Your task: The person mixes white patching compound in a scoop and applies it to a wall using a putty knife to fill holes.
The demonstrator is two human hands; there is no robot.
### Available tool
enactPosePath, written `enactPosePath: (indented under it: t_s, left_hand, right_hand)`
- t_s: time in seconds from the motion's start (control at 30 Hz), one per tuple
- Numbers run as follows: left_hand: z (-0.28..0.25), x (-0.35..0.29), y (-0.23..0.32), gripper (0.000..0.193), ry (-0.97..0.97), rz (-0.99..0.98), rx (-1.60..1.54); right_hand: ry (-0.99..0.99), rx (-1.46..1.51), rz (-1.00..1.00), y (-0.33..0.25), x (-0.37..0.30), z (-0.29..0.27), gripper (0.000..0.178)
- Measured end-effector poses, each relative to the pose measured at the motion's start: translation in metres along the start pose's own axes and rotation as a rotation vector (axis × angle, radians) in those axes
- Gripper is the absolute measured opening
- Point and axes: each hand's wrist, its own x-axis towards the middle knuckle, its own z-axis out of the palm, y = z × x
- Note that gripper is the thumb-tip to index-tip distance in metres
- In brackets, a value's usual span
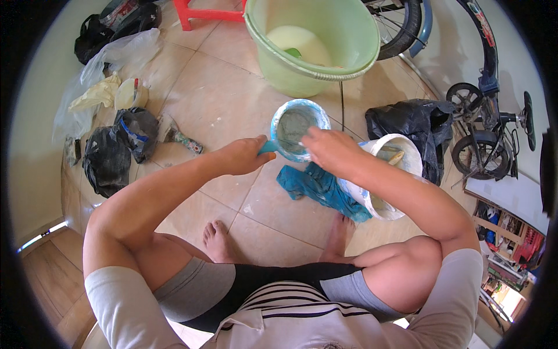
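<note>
Above the tiled floor (192,110), in the head view, the left hand (241,156) wraps its fingers around the handle (269,147) of a blue-and-white pot (300,103) holding grey paste (292,128), while the right hand (332,152) curls its fingers at the rim (around what, I cannot tell); the step looks like working the paste, and the next move seems to call for a firm left grip. Nearby lie a teal cloth (325,191) and a white bucket (411,152), with a black bag (407,119) to the right and a pale green tub (290,78) beyond the pot.
</note>
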Motion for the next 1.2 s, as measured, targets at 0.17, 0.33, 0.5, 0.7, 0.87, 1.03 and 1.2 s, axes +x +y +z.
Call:
enactPosePath:
  t_s: [0.17, 0.33, 0.5, 0.7, 0.87, 1.03, 1.2]
  left_hand:
    - [-0.003, 0.001, 0.006, 0.049, -0.036, 0.01, 0.019]
    - [0.0, 0.001, 0.003, 0.047, 0.018, 0.053, 0.071]
    - [0.003, 0.0, -0.002, 0.047, 0.018, 0.05, 0.078]
    - [0.002, -0.001, 0.001, 0.046, 0.001, 0.035, 0.076]
    - [0.001, -0.002, 0.005, 0.045, 0.011, 0.051, 0.061]
    - [0.004, 0.001, -0.006, 0.045, 0.034, 0.073, 0.038]
    - [0.001, 0.001, 0.001, 0.045, 0.018, 0.053, 0.049]
  right_hand:
    - [0.004, -0.118, 0.238, 0.014, -0.002, -0.024, 0.013]
    - [0.089, -0.112, -0.002, 0.004, 0.006, 0.002, 0.013]
    - [-0.005, -0.04, 0.081, -0.001, -0.007, -0.024, 0.014]
    - [0.015, 0.053, 0.068, -0.01, -0.015, -0.014, 0.012]
    - [0.055, -0.088, 0.152, 0.016, -0.009, -0.002, 0.016]
    - [0.117, -0.052, 0.029, 0.01, 0.005, 0.001, 0.015]
    - [-0.05, -0.117, 0.085, 0.007, -0.008, -0.006, 0.013]
